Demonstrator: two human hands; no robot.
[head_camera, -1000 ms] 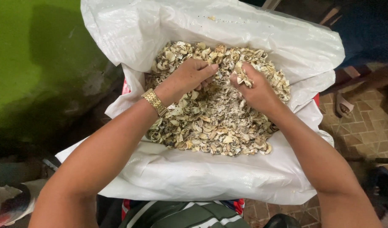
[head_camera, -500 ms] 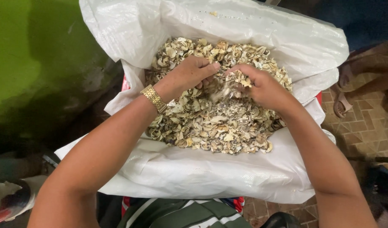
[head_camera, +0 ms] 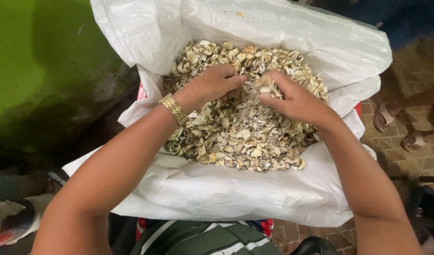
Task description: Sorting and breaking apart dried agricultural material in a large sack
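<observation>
Left hand (head_camera: 212, 87) with gold watch (head_camera: 173, 108), fingers curled loosely into pale broken shells (head_camera: 236, 137), right hand (head_camera: 297, 101) at three o'clock pinching a few shells, open white woven sack (head_camera: 217, 189), green wall (head_camera: 37, 71) at nine o'clock

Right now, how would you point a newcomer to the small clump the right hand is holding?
Start at the big white woven sack spread open in the middle, filled with pale broken shells. Above the heap, the two hands meet; the right hand pinches a small clump of shell pieces at its fingertips. It alone is lifted off the pile, opposite the left hand with the gold watch.
</observation>
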